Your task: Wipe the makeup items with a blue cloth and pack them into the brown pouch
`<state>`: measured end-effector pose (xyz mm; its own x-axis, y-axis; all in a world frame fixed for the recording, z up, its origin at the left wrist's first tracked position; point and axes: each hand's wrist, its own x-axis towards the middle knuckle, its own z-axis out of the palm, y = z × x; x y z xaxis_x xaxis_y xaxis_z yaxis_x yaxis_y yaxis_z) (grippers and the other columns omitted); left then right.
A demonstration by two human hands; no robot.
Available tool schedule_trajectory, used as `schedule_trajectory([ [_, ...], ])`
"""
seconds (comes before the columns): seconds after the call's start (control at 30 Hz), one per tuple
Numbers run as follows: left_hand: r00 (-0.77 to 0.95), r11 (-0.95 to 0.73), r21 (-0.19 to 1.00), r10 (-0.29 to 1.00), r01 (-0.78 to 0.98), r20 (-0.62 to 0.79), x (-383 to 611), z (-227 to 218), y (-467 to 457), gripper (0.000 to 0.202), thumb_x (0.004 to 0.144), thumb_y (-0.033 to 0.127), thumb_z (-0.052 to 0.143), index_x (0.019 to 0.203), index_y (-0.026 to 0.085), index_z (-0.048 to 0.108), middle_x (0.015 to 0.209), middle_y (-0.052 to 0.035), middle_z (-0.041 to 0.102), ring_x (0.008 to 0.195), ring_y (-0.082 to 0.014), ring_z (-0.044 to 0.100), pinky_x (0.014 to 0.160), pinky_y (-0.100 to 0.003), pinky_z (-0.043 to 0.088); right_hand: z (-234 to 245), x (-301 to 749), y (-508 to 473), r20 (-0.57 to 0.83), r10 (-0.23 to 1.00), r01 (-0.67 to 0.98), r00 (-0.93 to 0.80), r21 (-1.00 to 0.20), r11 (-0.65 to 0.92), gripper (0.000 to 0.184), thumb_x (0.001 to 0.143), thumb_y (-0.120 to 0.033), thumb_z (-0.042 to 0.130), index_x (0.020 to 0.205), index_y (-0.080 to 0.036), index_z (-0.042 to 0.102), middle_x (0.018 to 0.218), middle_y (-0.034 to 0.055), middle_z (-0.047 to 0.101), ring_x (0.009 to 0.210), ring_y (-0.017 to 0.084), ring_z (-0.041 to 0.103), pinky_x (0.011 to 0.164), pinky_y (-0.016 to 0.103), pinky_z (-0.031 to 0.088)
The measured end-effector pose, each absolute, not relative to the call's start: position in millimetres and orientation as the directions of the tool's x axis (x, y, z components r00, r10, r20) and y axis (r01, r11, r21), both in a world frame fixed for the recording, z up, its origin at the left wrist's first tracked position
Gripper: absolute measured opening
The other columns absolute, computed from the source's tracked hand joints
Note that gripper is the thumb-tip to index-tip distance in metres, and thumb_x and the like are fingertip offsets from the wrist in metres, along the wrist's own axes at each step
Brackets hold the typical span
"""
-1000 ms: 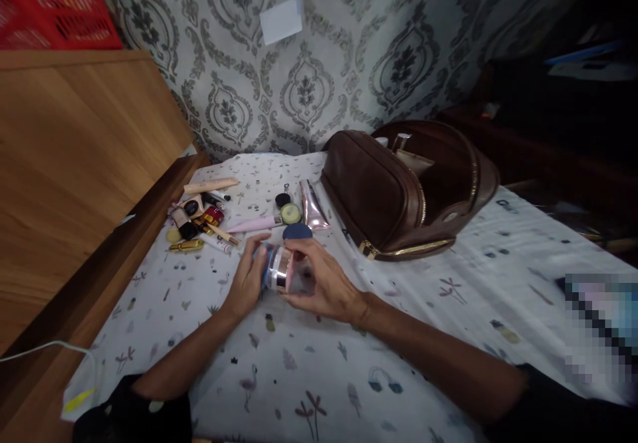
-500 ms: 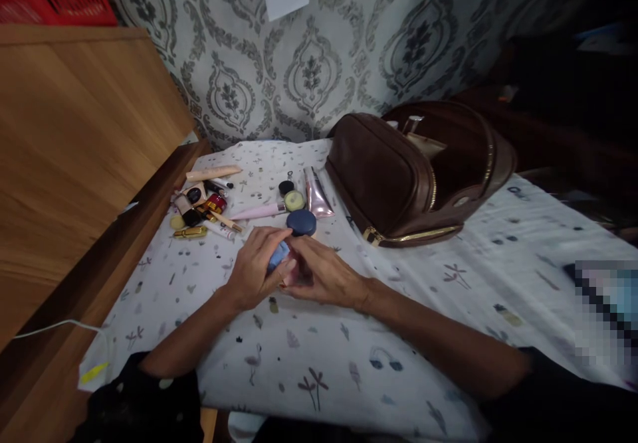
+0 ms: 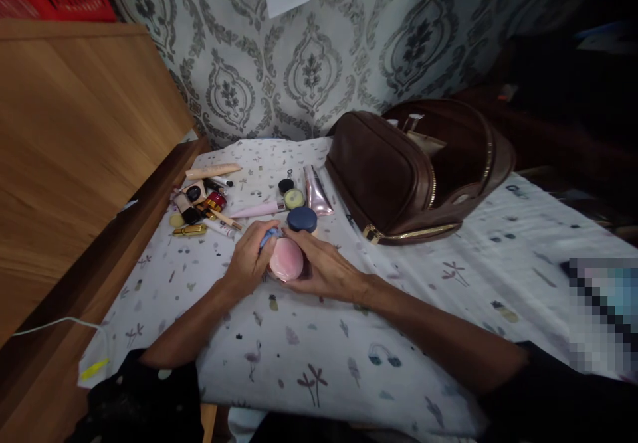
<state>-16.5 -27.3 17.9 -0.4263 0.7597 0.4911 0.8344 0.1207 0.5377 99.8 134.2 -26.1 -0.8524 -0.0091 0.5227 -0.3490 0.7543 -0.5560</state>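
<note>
Near the middle of the table, my right hand (image 3: 326, 267) is wrapped around a round cosmetic jar (image 3: 286, 259), its pink top facing up. My left hand (image 3: 250, 257) is closed on a small crumpled blue cloth (image 3: 269, 236), held against the jar's left side. Fingers hide the jar's lower part and much of the cloth. Just beyond the fingers sits a jar with a dark blue lid (image 3: 302, 218). Behind it are a yellow-green round pot (image 3: 294, 198), a pink tube (image 3: 318, 192), a pale pink stick (image 3: 256, 210) and a small black-capped item (image 3: 286, 186).
Several cosmetics, including a dark red jar (image 3: 215, 201), a gold tube (image 3: 189, 230) and a beige tube (image 3: 213, 171), lie in a cluster at left. An unzipped brown bag (image 3: 381, 164) stands at back right. A wooden panel (image 3: 90, 124) borders the patterned table cover (image 3: 309, 343).
The jar has turned so its pink top now faces the camera. My left hand and the blue cloth have shifted slightly up and left along its edge.
</note>
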Motion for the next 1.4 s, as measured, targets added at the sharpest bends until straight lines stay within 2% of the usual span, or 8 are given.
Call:
schedule_trajectory([
  [0.07,-0.424,0.111,0.542,0.757,0.833,0.497,-16.1,20.0,-28.0,0.035,0.101,0.039,0.036,0.121,0.019,0.058,0.112,-0.0091,0.065,0.105,-0.0212,0.060,0.095,-0.036,0.046,-23.0,101.6,131.7,0.509,0.030,-0.293,-0.860,-0.541,0.788,0.087,0.076,-0.044,0.073,0.148,-0.018,0.032,0.126,0.0176,0.059,0.110,0.035,0.065,0.089,0.052,0.056],
  [0.17,-0.328,0.015,0.518,0.790,0.855,0.519,-17.5,22.5,-30.0,0.040,0.099,0.046,0.042,0.124,0.018,0.055,0.114,-0.0108,0.064,0.106,-0.0231,0.059,0.095,-0.037,0.045,-16.2,104.8,128.4,0.458,0.072,-0.220,-0.886,-0.553,0.804,0.086,0.077,-0.047,0.071,0.147,-0.017,0.032,0.127,0.0191,0.060,0.106,0.036,0.066,0.082,0.051,0.057],
  [0.33,-0.234,-0.029,0.470,0.839,0.882,0.492,-23.0,20.8,-31.2,0.060,0.087,0.057,0.060,0.131,0.018,0.050,0.119,-0.0133,0.061,0.108,-0.0271,0.058,0.094,-0.038,0.045,-11.4,106.4,127.4,0.468,0.080,-0.250,-0.880,-0.600,0.760,0.091,0.078,-0.046,0.071,0.151,-0.021,0.022,0.136,0.0192,0.056,0.112,0.035,0.064,0.082,0.049,0.057],
  [0.67,-0.391,0.069,0.567,0.792,0.821,0.468,-24.5,15.4,-31.1,0.045,0.090,0.049,0.056,0.122,0.018,0.055,0.112,-0.0096,0.065,0.100,-0.0234,0.062,0.088,-0.033,0.048,-14.8,103.2,131.9,0.524,0.128,-0.320,-0.842,-0.677,0.663,0.088,0.076,-0.043,0.077,0.147,-0.020,0.031,0.136,0.0173,0.056,0.122,0.032,0.059,0.096,0.050,0.053],
  [0.97,-0.529,0.095,0.731,0.753,0.676,0.391,-19.6,17.9,-28.2,0.039,0.095,0.047,0.043,0.113,0.017,0.060,0.102,-0.0068,0.067,0.090,-0.0207,0.060,0.080,-0.030,0.046,-14.2,103.6,130.4,0.511,0.230,-0.262,-0.828,-0.717,0.646,0.086,0.072,-0.044,0.078,0.143,-0.019,0.036,0.118,0.0136,0.064,0.103,0.029,0.066,0.088,0.047,0.056],
  [1.03,-0.525,0.084,0.734,0.754,0.674,0.396,-18.3,18.8,-27.6,0.038,0.096,0.046,0.042,0.111,0.017,0.060,0.102,-0.0066,0.067,0.090,-0.0205,0.060,0.081,-0.030,0.046,-12.4,104.6,129.7,0.523,0.225,-0.278,-0.822,-0.713,0.644,0.083,0.074,-0.043,0.077,0.142,-0.020,0.036,0.117,0.0127,0.063,0.100,0.027,0.067,0.087,0.046,0.057],
  [1.23,-0.517,0.114,0.691,0.751,0.714,0.410,-17.8,20.4,-27.4,0.034,0.095,0.044,0.045,0.111,0.018,0.060,0.103,-0.0066,0.068,0.091,-0.0210,0.061,0.083,-0.031,0.046,-11.9,104.4,130.9,0.590,0.197,-0.359,-0.783,-0.687,0.631,0.074,0.080,-0.044,0.072,0.141,-0.021,0.038,0.122,0.0133,0.058,0.109,0.027,0.062,0.093,0.048,0.055],
  [1.4,-0.514,0.139,0.658,0.748,0.740,0.419,-18.1,20.0,-31.3,0.035,0.094,0.044,0.047,0.111,0.018,0.062,0.103,-0.0058,0.069,0.091,-0.0209,0.063,0.082,-0.030,0.047,-14.9,103.6,131.4,0.587,0.163,-0.354,-0.793,-0.662,0.661,0.079,0.078,-0.045,0.074,0.144,-0.020,0.038,0.118,0.0118,0.054,0.112,0.028,0.058,0.097,0.048,0.052],
])
